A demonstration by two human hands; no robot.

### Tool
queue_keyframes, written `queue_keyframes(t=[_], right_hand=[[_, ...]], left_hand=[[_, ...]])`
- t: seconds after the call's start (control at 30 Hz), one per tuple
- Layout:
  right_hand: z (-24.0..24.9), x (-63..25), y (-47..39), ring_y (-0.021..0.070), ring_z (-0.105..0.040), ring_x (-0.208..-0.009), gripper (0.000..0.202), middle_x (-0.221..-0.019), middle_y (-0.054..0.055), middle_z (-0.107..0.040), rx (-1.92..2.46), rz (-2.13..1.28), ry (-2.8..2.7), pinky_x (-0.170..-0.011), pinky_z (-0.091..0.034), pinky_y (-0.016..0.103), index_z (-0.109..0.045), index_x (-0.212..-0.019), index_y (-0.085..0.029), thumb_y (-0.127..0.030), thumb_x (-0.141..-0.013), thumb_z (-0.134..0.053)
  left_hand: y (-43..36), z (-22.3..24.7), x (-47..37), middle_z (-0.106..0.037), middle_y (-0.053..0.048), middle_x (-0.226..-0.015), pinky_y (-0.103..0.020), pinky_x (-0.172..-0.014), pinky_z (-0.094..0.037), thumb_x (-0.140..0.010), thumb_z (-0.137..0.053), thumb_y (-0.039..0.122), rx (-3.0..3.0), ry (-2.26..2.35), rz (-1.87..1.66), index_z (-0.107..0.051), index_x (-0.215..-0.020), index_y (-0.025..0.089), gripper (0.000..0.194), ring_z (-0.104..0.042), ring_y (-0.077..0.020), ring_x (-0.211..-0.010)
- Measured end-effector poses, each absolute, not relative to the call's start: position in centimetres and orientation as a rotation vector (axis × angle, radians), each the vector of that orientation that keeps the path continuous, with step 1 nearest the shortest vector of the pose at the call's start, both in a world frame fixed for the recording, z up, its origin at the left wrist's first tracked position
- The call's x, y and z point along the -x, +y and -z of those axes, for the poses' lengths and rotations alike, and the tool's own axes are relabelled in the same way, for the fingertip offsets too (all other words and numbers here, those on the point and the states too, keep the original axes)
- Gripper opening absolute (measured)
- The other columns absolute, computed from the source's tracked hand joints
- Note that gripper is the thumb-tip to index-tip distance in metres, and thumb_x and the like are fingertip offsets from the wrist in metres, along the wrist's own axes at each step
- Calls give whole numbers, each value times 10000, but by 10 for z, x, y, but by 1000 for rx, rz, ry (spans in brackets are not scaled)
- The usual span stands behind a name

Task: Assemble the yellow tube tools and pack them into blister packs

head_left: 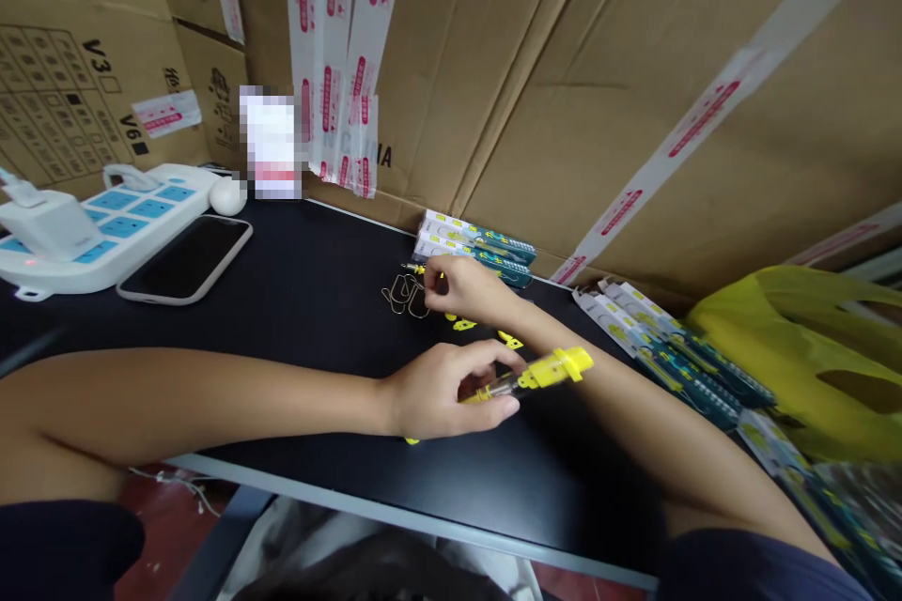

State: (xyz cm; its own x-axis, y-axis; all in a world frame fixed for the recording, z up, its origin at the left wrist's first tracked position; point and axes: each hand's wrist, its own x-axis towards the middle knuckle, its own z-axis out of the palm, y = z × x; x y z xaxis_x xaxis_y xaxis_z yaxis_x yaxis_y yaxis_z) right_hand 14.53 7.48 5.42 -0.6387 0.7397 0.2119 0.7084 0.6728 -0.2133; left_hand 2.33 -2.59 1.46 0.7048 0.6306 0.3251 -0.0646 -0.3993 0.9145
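My left hand (pixel 451 390) is closed around a yellow pen-like tool (pixel 546 370) with a see-through or metallic middle section; its wide yellow end points right, above the black table. Farther back, my right hand (pixel 469 286) has thumb and forefinger curled into a pinch. Whatever lies between those fingertips, if anything, cannot be made out. Beside them are bent wire clips (pixel 403 297) and a small yellow part with a metal tip (pixel 412 269). Small yellow pieces (pixel 463 326) lie under the right wrist, and another yellow piece (pixel 508 339) is near the forearm.
Printed slim boxes (pixel 518 272) lie against the cardboard wall (pixel 493 94), with more boxes (pixel 676 347) at the right by a yellow plastic bag (pixel 796 338). At left are a phone (pixel 187 258) and a white power strip (pixel 141 207) with plugs.
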Motion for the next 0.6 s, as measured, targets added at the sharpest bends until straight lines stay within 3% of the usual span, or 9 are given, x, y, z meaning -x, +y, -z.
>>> queue_keyframes(t=[0.23,0.4,0.6], right_hand=[[-61,-175,79,110,-576,-460,110,-682,17,-669,1113,-1023,-1875,-386,-401,206,-467,-715,-194,-237,-685,-564],[-59,-207,60,110,-629,-500,165,-697,7,-688,1090,-1182,-1520,-410,-484,198,-475,-723,-191,-261,-694,-622],[-46,-241,32,81,-579,-441,193,-611,-21,-651,1129,-1240,-1384,-432,-521,204,-499,-743,-183,-262,-699,-670]], left_hand=[[-20,-25,-28,-487,95,-500,-141,-272,-338,-884,-453,491,-1287,572,-775,-443,-1005,213,303,-436,-70,-271],[-12,-23,-30,-469,86,-409,-143,-259,-339,-914,-376,509,-1090,592,-728,-483,-1074,187,375,-428,-89,-242],[-6,-13,-32,-485,68,-381,-138,-296,-362,-912,-414,477,-1101,641,-637,-503,-1085,161,371,-474,-101,-270]])
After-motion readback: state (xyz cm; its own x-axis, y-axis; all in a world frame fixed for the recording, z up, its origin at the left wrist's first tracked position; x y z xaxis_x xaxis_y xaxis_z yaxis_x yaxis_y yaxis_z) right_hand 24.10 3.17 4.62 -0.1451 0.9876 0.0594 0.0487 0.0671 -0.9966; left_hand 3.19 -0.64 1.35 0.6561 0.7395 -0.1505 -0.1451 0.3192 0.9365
